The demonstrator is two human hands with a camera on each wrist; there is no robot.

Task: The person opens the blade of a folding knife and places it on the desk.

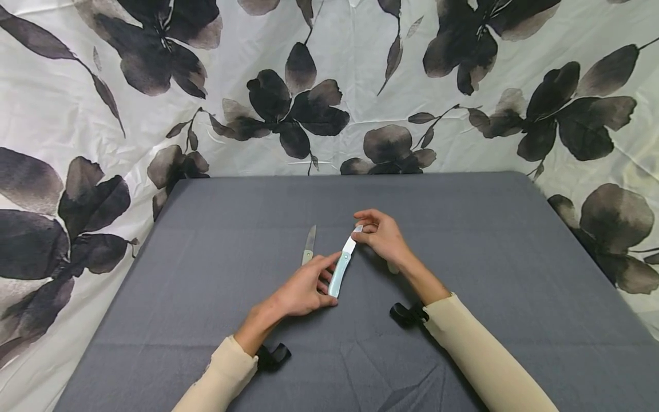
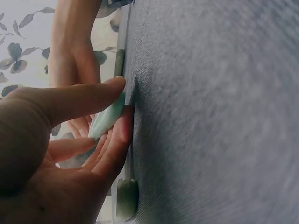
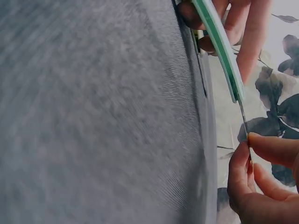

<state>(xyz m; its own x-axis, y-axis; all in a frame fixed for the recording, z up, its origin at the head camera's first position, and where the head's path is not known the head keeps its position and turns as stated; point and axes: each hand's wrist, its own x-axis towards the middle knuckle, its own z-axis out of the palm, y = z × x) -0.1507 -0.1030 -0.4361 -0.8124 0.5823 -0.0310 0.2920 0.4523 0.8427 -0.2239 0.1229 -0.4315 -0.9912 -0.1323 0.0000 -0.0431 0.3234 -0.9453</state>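
A folding knife with a pale blue handle (image 1: 338, 276) is held up off the cloth, near the middle of the table, its blade out and pointing to about one o'clock in the head view. At its eight o'clock the left hand (image 1: 302, 290) grasps the handle between thumb and fingers. At its two o'clock the right hand (image 1: 382, 236) pinches the blade near the tip — thumb on one side, fingers on the other.

At ten o'clock from the held knife, a second knife (image 1: 309, 253) lies on the cloth, beige-handled, its bare blade aimed nearly at twelve; the left hand covers its lower end. At three o'clock a small beige piece (image 1: 393, 268) shows beside the right wrist — mostly hidden, so its shape cannot be told.

Black wrist mounts (image 1: 405, 315) sit at four and seven o'clock, just by the cream sleeves (image 1: 484, 355). Grey cloth (image 1: 463, 229) covers the table, and a floral curtain (image 1: 376, 74) hangs behind at twelve.
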